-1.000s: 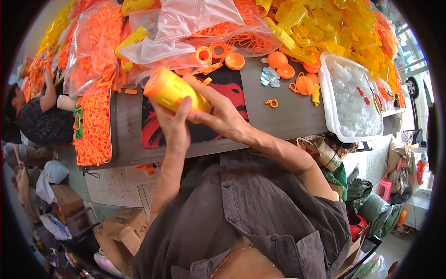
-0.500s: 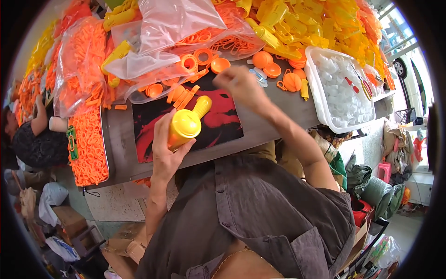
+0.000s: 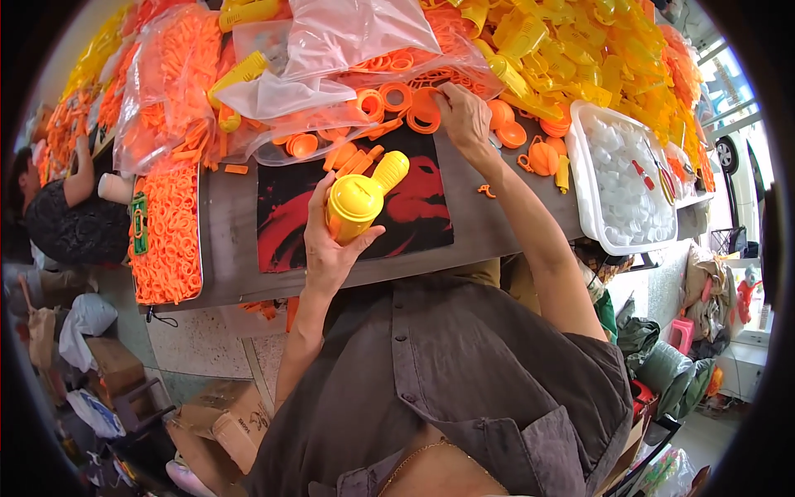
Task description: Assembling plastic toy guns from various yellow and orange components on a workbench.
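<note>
A yellow plastic cylinder (image 3: pixel 354 202) with a ribbed, handle-like stub is gripped in my left hand (image 3: pixel 327 248), held above the black and red mat (image 3: pixel 348 248). The fingers wrap its left side and the thumb lies along its lower right. Farther off, my right hand (image 3: pixel 466 118) is bent at the fingers around the right edge of a round orange cup-like piece (image 3: pixel 424 112); the fingertips are partly hidden. Orange rings (image 3: pixel 396 97) lie to the left of it, and orange domed pieces (image 3: pixel 507 128) to the right. Several orange strips (image 3: pixel 358 160) rest at the mat's far edge.
Bags of orange parts (image 3: pixel 170 91) and a heap of yellow shells (image 3: pixel 571 50) line the far side. At right stands a white tray (image 3: pixel 590 207) of translucent caps, with pliers (image 3: pixel 667 184). Left is a tray of orange rings (image 3: pixel 168 248). A small orange clip (image 3: pixel 486 191) lies on the table. Another person works far left.
My right hand has reached farther away to the orange cup-like piece, which looks tilted. A small orange clip now shows on the table. My left hand still holds the yellow cylinder; the whole view has shifted.
</note>
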Available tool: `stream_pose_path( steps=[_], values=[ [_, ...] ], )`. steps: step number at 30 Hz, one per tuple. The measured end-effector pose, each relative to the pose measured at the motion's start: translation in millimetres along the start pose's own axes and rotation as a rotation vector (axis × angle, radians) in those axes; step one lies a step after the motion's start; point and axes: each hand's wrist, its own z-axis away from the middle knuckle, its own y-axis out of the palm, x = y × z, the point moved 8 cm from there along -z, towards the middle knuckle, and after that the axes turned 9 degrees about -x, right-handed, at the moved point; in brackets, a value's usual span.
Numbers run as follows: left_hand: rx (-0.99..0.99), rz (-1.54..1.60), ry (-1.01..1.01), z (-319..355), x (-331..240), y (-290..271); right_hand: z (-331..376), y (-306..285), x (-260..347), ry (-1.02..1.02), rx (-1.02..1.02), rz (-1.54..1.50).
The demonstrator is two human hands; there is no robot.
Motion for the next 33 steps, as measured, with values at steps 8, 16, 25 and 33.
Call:
stream_pose_path(
  steps=[8,16,25,33],
  values=[
    [0.054,-0.311,0.224,-15,-17,24,55,-70,95,-0.315,0.036,-0.399],
    [0.074,-0.321,0.223,-15,-12,38,105,-88,120,-0.536,0.293,-0.479],
    [0.199,-0.273,0.367,-8,-23,49,110,-98,110,-0.514,0.346,-0.457],
    [0.55,-0.396,0.374,13,-9,76,107,-66,123,-0.338,0.673,-0.786]
  ],
)
